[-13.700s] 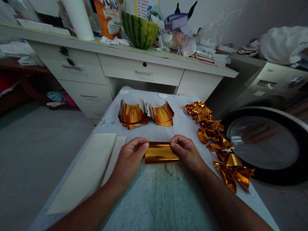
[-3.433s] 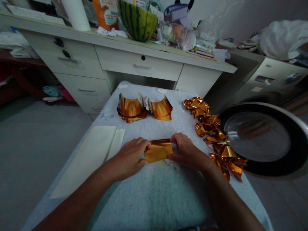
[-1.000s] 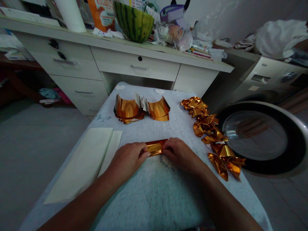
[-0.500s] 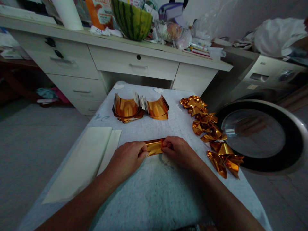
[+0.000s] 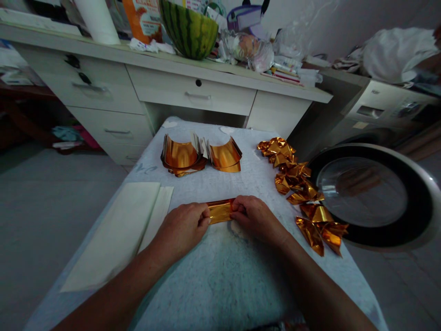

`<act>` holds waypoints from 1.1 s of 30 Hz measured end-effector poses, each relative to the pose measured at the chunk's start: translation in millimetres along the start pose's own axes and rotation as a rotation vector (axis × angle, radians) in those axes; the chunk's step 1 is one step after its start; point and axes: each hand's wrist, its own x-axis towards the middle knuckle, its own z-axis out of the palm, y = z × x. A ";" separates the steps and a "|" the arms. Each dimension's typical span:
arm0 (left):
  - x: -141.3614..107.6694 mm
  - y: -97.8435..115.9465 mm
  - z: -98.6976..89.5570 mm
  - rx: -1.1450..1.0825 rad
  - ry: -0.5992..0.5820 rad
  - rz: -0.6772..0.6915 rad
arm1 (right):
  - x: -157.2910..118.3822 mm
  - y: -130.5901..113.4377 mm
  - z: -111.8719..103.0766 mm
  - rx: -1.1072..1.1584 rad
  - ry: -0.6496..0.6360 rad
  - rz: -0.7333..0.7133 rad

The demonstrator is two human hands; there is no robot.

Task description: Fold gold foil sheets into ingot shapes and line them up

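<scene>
A folded strip of gold foil paper (image 5: 220,211) is stretched between my two hands, low over the cloth-covered table (image 5: 220,285). My left hand (image 5: 184,227) pinches its left end, and my right hand (image 5: 257,216) grips the right end with fingers curled. Beyond them lie two curved stacks of gold foil sheets (image 5: 181,155), the second stack (image 5: 225,154) just to the right. Along the table's right side runs a row of folded gold foil pieces (image 5: 296,177), the nearest piece (image 5: 322,225) close to my right forearm.
White paper sheets (image 5: 113,234) lie at the table's left. Behind stands a white desk (image 5: 193,92) with a cut watermelon (image 5: 189,32), an orange bag (image 5: 143,20) and plastic bags on top. To the right, a washing machine's round door (image 5: 365,193) stands open beside the table edge.
Both hands stay nearly in place with the foil strip between them. Its visible face looks slightly flatter now. The other things have not moved.
</scene>
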 end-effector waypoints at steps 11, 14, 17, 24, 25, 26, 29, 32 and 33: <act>-2.7 -2.2 -0.2 0.141 -0.028 -0.056 | -0.7 -1.8 -0.4 -0.008 0.003 -0.005; -2.9 -3.3 -0.4 0.147 -0.042 -0.034 | 0.1 -1.9 -0.9 -0.008 -0.010 -0.001; -2.7 -3.4 0.2 0.163 -0.045 -0.032 | 0.2 -2.0 -0.8 -0.013 -0.011 -0.003; -2.2 -0.9 0.6 0.208 -0.052 -0.023 | -1.8 -6.4 0.2 -0.093 0.013 -0.006; -2.2 -1.0 0.7 0.207 -0.051 -0.022 | -1.9 -7.1 0.3 -0.106 0.016 0.001; -2.2 -1.4 0.9 0.203 -0.052 -0.021 | -2.0 -7.8 0.4 -0.116 0.017 0.006; -2.7 -3.1 1.3 0.180 -0.055 -0.010 | -2.2 -8.6 0.9 -0.131 0.021 0.003; -4.0 -4.7 0.6 0.157 -0.054 0.005 | -2.3 -8.3 1.7 -0.139 0.023 0.006; -4.4 -5.0 0.1 0.153 -0.056 0.008 | -2.3 -8.0 1.9 -0.144 0.023 0.010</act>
